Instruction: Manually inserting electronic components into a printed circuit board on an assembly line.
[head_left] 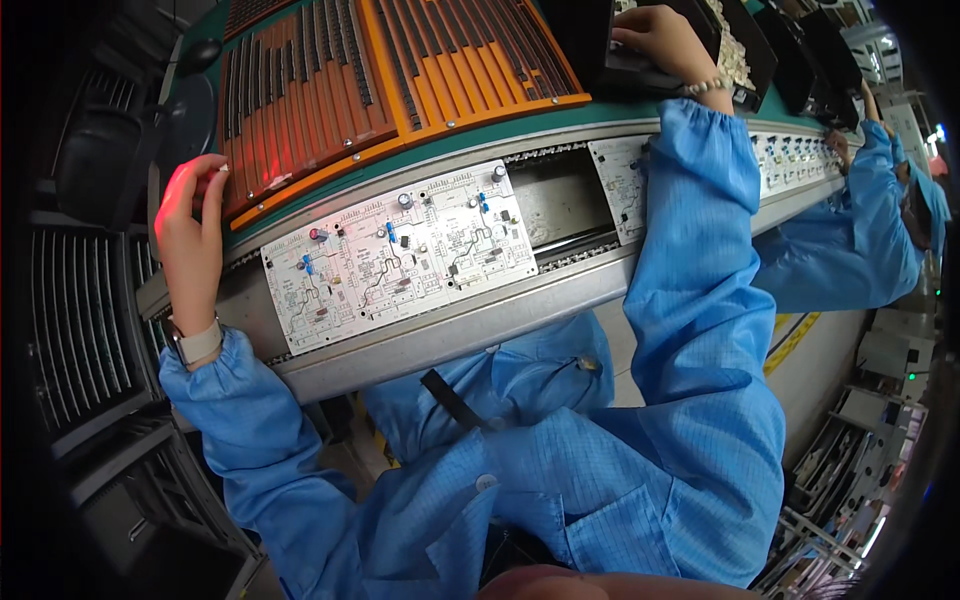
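Note:
My left hand (188, 225) is raised at the left end of the conveyor, thumb and forefinger pinched on a tiny pale part (223, 168) too small to name. A red glow falls on its fingers. Just to its right lies a white circuit board panel (400, 255), fitted with capacitors, blue parts and small dark components. Far off to the right, my right hand (662, 42) reaches over a black bin (640, 78). Its fingertips dip into the dark inside, so what they touch is hidden. Under my right forearm, a second circuit board panel (622, 185) is partly covered.
Orange slotted racks (480, 85) with rows of dark components stand on the green bench top beyond the conveyor rail (430, 338). White parts (733, 50) fill a bin at the upper right. A co-worker in blue (850, 250) works along the line near further boards (795, 163).

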